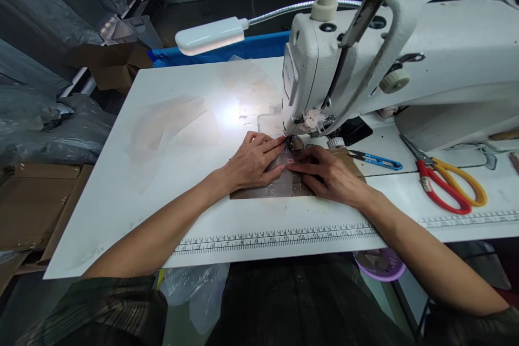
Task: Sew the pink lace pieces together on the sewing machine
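Observation:
A thin sheet (259,193), brownish and partly see-through, lies flat on the table under both hands at the front of a white sewing machine (316,65). My left hand (256,159) rests on the sheet's left part, fingers spread and fingertips close to the presser foot. From the right, my right hand (324,172) touches the sheet with its index finger stretched out and the other fingers bent but apart. A small reddish mark shows between the hands. The needle area is partly hidden by the machine head and fingers.
Blue thread snips (377,160) and scissors with red and yellow handles (450,184) lie to the right. A measuring scale (271,239) runs along the front edge of the white table (162,92). A lamp (213,35) hangs over it. Cardboard boxes (117,65) stand left.

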A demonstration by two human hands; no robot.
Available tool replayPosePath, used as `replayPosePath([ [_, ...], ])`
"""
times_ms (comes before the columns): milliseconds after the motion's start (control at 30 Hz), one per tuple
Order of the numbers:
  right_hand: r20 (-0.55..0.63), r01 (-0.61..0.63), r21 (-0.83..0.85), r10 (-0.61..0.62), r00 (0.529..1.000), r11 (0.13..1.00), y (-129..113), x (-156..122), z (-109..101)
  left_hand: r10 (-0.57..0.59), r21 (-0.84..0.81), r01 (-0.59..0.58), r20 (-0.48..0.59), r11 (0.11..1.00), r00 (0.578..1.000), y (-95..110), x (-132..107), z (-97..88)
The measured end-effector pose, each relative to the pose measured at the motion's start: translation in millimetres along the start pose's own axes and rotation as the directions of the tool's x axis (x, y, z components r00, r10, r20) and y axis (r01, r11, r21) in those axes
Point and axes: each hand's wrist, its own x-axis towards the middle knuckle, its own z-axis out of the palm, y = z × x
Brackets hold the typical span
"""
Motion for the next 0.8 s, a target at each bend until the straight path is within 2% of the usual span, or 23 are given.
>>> replayPosePath([
  [300,-0.010,-0.018,0.022,0.018,1.000,1.000,-0.5,-0.2,1.6,-0.016,0.017,0.017,-0.007,1.000,1.000,4.6,0.6,0.7],
  [400,-0.011,-0.012,0.026,0.012,1.000,1.000,-0.5,-0.1,1.0,-0.002,0.045,0.004,-0.041,0.999,0.999,5.9,0.0,-0.6],
  [467,-0.010,-0.007,0.025,0.007,1.000,1.000,-0.6,-0.3,0.6,0.023,0.057,-0.018,-0.089,0.998,0.996,6.8,-0.2,-0.7],
  [600,-0.015,0.000,0.023,0.001,1.000,1.000,-0.9,-0.9,0.2,0.138,0.046,-0.132,-0.151,0.990,0.979,7.2,-0.1,0.9],
  [700,-0.022,0.008,0.022,-0.007,1.000,1.000,-0.4,-1.4,0.8,0.171,0.036,-0.168,-0.157,0.985,0.973,6.2,-0.9,0.0],
  [800,-0.028,0.007,0.007,-0.007,1.000,1.000,1.0,-1.7,2.0,0.175,0.037,-0.172,-0.115,0.984,0.978,5.4,-1.9,-4.2],
])
